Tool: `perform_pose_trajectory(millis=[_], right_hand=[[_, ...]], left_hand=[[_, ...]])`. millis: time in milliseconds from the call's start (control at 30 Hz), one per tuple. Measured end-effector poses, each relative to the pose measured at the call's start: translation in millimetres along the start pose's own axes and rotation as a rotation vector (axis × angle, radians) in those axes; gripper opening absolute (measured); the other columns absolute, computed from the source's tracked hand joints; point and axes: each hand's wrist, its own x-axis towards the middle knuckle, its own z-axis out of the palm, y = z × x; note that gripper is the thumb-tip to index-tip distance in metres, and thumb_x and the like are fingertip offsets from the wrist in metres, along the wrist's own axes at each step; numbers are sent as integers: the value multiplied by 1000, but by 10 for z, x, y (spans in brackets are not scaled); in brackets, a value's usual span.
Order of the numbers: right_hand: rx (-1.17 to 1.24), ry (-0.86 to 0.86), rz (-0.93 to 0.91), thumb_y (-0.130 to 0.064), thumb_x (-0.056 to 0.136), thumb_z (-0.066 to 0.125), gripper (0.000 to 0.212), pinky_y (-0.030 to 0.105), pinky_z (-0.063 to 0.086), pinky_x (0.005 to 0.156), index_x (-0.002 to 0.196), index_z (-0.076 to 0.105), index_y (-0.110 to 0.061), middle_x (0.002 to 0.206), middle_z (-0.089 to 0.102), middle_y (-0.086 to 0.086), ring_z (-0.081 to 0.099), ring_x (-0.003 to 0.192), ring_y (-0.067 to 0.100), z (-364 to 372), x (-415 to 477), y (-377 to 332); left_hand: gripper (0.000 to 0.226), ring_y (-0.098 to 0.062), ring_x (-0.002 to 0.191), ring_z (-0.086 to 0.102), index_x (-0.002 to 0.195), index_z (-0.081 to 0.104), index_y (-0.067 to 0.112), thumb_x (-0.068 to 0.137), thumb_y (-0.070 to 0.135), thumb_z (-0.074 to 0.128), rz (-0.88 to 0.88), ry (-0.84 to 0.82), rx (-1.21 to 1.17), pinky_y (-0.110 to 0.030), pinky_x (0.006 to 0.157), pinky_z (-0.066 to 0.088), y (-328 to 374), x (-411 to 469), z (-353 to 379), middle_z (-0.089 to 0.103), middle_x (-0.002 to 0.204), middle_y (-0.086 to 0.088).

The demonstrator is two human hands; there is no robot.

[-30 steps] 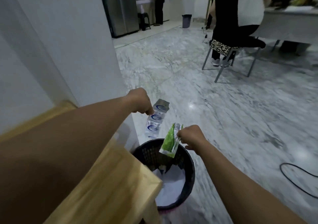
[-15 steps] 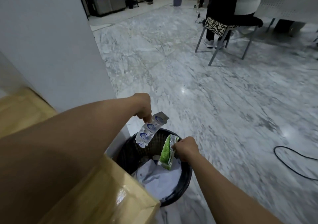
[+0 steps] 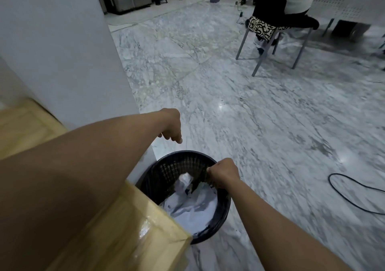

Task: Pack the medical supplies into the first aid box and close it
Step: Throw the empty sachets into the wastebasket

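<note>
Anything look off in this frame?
Yes. The left hand and right hand hang over a black waste basket of crumpled paper. Nothing from the packing task is in view. Blur hides whether the right fingers grip anything.

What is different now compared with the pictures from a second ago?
The left hand let go of the strip of blue-and-white packets and now holds nothing. The green packet no longer shows in the right hand, which came down to the rim of the bin. Neither packet is clearly seen inside it. Both arms stay stretched over the bin, beside the wooden table.
</note>
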Motion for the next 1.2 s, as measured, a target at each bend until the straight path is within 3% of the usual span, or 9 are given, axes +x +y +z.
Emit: perform_pose_trajectory(millis=[100,200,233,267,333,467,600,900,1200], right_hand=[[-45,16,-76,-11,85,62,26,29,38,50,66,44,-9,54,40,7,41,48,21,-113,-109,-131],[-108,5,-178,-8,86,55,23,29,38,48,64,47,-6,57,46,9,44,47,24,-339,-358,-368],[-135,-9,-226,-6,86,53,18,34,46,51,70,58,0,66,58,14,55,55,29,-432,-468,-457],[-162,-22,-275,-6,88,52,20,42,55,64,90,68,7,87,69,19,66,74,34,-524,-552,-533],[-218,-25,-355,-8,94,49,37,44,53,90,126,60,8,124,65,20,64,109,35,-710,-745,-688],[-321,-3,-538,-19,100,45,44,32,47,90,141,47,-5,134,58,12,58,117,28,-1004,-1218,-1022],[-425,19,-694,-28,103,43,55,32,42,98,154,32,-9,150,46,10,46,134,26,-1160,-1711,-1339],[-612,51,-962,-40,101,43,62,47,39,109,156,26,-15,156,37,13,38,140,34,-1095,-2947,-1812],[-631,10,-1208,-45,100,45,66,50,41,107,156,25,-16,154,36,15,40,137,35,-680,-4252,-1796]], left_hand=[[38,-23,90,69,114,73,4,88,32,76,18,-5,30,-39,89,60,39,-130,3,75,111,-14],[41,-25,97,64,110,70,2,94,40,67,57,62,118,-35,89,56,72,-369,-55,69,113,-9],[39,-24,96,62,109,69,3,96,39,64,78,117,137,-35,86,53,80,-468,-91,69,112,-8],[38,-23,97,62,114,70,5,98,38,61,94,173,145,-35,87,52,83,-581,-131,69,115,-8],[40,-25,110,62,131,64,13,100,38,57,118,276,168,-36,90,52,75,-846,-212,66,126,-7],[47,-25,126,55,145,51,24,103,45,45,74,455,226,-38,96,50,-3,-1418,-354,60,137,-4],[47,-27,127,53,142,54,23,103,45,42,27,613,256,-40,98,47,-148,-2054,-446,61,135,-5],[50,-30,129,50,138,55,18,102,46,37,-165,771,314,-47,106,40,-680,-3637,-326,61,133,-8],[52,-29,133,46,140,54,19,101,48,36,-410,897,241,-49,107,37,-1057,-5042,152,59,138,-7]])
